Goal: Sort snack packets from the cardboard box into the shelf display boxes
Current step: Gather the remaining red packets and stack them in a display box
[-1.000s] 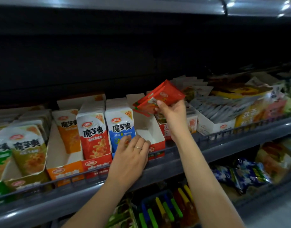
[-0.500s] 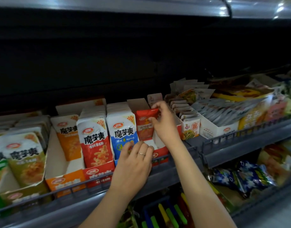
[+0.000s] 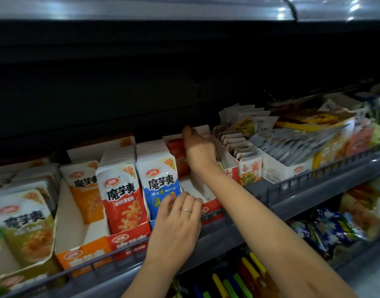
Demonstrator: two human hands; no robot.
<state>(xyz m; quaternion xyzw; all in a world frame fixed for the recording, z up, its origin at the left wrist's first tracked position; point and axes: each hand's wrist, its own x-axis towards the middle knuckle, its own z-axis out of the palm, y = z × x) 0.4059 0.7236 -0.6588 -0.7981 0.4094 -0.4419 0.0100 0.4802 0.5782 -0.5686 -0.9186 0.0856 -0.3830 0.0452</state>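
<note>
Placement step, pretty clearly: right hand (image 3: 201, 150) was deep at the back of the red display box (image 3: 211, 208), up against the red packet (image 3: 178, 160) standing on end there. Couldn't tell if it was pinching the packet or had let go, since the fingers were hidden behind the hand. Left hand (image 3: 176, 224) sat loose, fingertips on the front blue packet (image 3: 158, 183) next door, gripping nothing. Next move, I'd guess: release cleanly so the packet doesn't flop, then go for another from the cardboard box, which wasn't in shot.
</note>
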